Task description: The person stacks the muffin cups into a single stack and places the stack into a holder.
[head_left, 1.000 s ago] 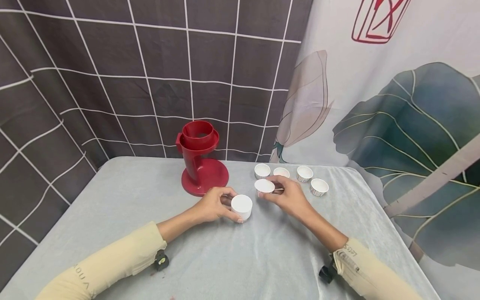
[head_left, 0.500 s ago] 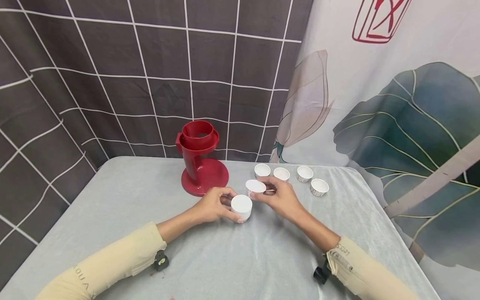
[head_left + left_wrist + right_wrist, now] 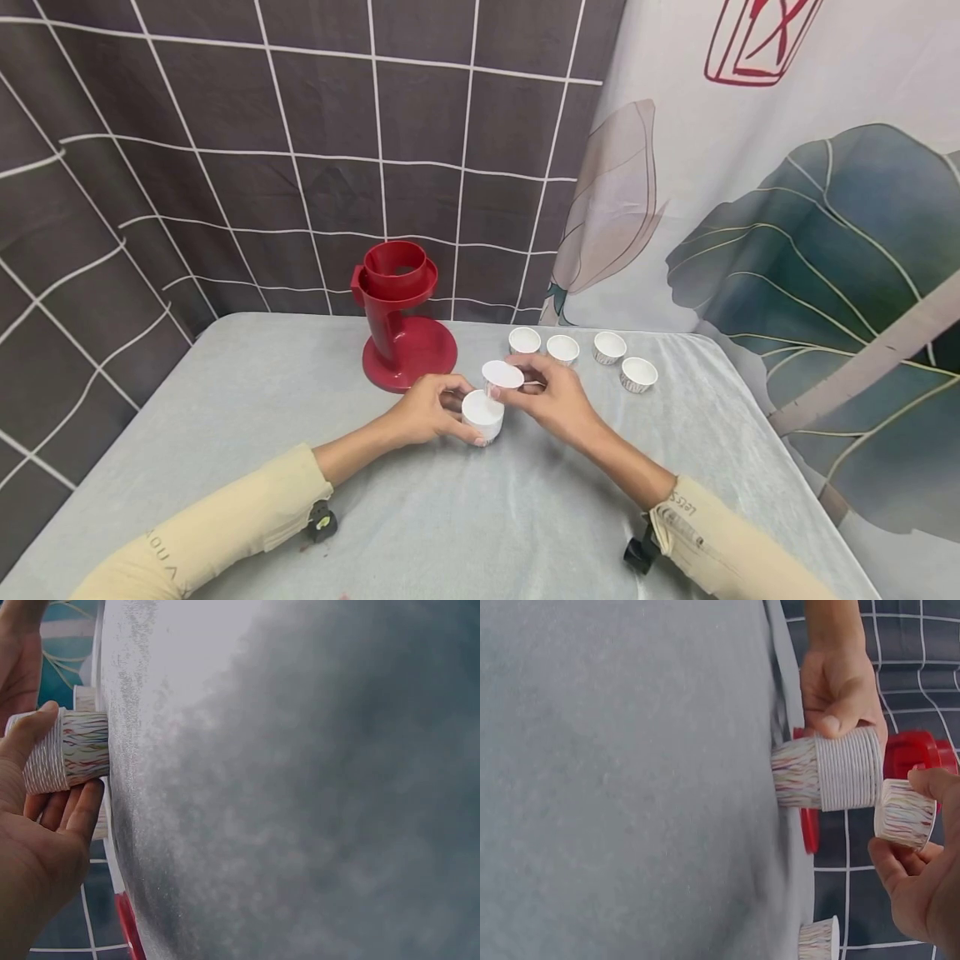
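My left hand (image 3: 426,411) grips a stack of nested white paper baking cups (image 3: 483,419) that stands upright on the table. Its many rims and the coloured streaks on the lowest cup's side show in the left wrist view, with the thumb on one side of the stack (image 3: 64,750) and fingers on the other. Between thumb and fingers, my right hand (image 3: 553,398) pinches a single paper baking cup (image 3: 502,375) by its side. That cup hangs just above the stack, close to its top rim; the right wrist view shows the streaked cup (image 3: 905,815) slightly tilted.
Several loose baking cups stand at the back right, among them a near one (image 3: 638,376) and a far left one (image 3: 524,342). A red plastic stand (image 3: 411,354) with a ring-shaped top rises behind my left hand. Grey cloth covers the table (image 3: 420,517).
My right hand has carried its cup leftward from beside the loose cups to the top of the stack. The left hand and stack have stayed in place.
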Available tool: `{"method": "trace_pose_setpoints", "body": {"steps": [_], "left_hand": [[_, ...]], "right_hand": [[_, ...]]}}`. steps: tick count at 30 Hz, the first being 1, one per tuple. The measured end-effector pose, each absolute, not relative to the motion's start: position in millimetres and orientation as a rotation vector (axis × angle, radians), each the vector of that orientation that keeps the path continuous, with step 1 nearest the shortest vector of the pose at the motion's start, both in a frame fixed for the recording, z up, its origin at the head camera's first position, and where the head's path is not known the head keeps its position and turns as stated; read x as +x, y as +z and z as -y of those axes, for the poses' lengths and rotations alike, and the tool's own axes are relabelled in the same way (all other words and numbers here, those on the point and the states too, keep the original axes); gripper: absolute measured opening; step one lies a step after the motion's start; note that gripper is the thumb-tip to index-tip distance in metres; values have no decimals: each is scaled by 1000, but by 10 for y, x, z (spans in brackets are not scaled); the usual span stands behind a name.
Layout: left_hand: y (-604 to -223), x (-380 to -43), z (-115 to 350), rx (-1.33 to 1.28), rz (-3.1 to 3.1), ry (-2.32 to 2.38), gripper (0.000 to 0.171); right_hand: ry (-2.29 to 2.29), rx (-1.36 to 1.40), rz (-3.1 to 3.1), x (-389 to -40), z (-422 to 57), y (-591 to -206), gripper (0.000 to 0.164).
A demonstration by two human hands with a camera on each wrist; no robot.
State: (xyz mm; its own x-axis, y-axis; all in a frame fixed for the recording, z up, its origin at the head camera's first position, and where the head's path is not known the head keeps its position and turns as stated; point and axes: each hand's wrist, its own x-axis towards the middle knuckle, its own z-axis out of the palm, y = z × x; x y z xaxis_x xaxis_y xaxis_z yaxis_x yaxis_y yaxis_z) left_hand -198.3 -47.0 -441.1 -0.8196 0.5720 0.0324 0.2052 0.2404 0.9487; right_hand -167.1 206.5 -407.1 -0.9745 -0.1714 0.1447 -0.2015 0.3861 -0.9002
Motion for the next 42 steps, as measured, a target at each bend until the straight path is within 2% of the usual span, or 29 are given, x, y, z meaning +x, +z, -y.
{"method": "trace_pose_setpoints", "body": {"steps": [8, 15, 34, 42], "left_hand": [[-4398, -1981, 468, 732, -2222, 1579, 47], [-4410, -1981, 466, 733, -2209, 1588, 48], [-4392, -1980, 467, 726, -2212, 1576, 38], [-4394, -1969, 459, 731, -2166, 1618, 42]], "right_hand": [[1728, 485, 2556, -1604, -1976, -4055, 52], [1581, 602, 2554, -1552, -1938, -4067, 49], [1513, 664, 2642, -1525, -1941, -4163, 58], [1602, 597, 2673, -1524, -1951, -4179, 46]]}}
